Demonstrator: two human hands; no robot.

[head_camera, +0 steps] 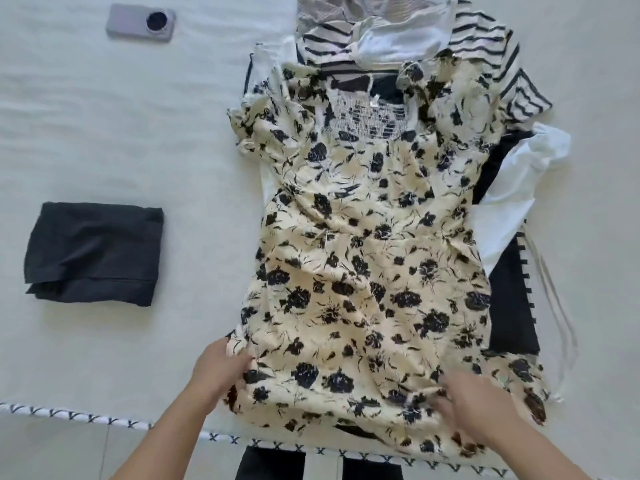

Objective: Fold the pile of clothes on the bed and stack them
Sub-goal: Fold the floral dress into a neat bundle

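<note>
Now | two hands (pixel 221 368) (pixel 471 400) on one floral dress (pixel 363 244) | one folded black garment (pixel 95 252)

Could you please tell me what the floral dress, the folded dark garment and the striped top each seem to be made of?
Floral dress: a thin woven fabric, probably crinkled cotton or viscose, matte, with fine puckers and a shirred chest panel.
Folded dark garment: a thicker, smooth matte cloth, possibly jersey; its folds are soft and rounded.
Striped top: looks knitted, with a faintly ribbed surface, though the blur leaves this uncertain.
</note>
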